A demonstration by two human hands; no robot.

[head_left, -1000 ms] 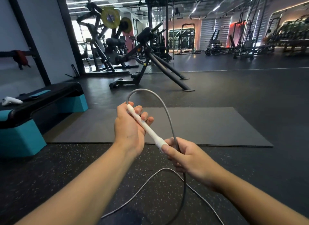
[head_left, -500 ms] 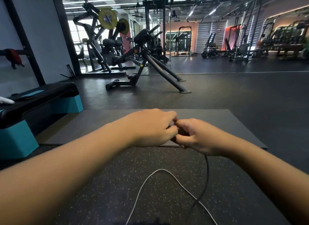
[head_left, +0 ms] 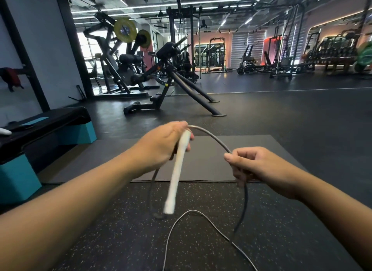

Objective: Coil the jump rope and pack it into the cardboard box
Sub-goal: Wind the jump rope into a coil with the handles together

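Head view: against half a second ago, when both fists met knuckle to knuckle over the near edge of the grey mat, the hands have drawn apart and a fresh loop stands between them. The left hand is wrapped tight on the top of the white handle, which hangs down, blurred, toward the near side of the mat; its fingers are curled closed around it. From that fist the jump rope arcs above the mat to the right hand, whose thumb and fingers are pinched together on the cord. Below that hand the cord drops in front of the mat, and more slack trails in a curve across the speckled floor nearer the person. A second strand appears to hang under the left fist.

This reads as one turn of coiling just laid, with much rope still loose. The cardboard box is nowhere in view. Left of the mat sits a teal step platform.
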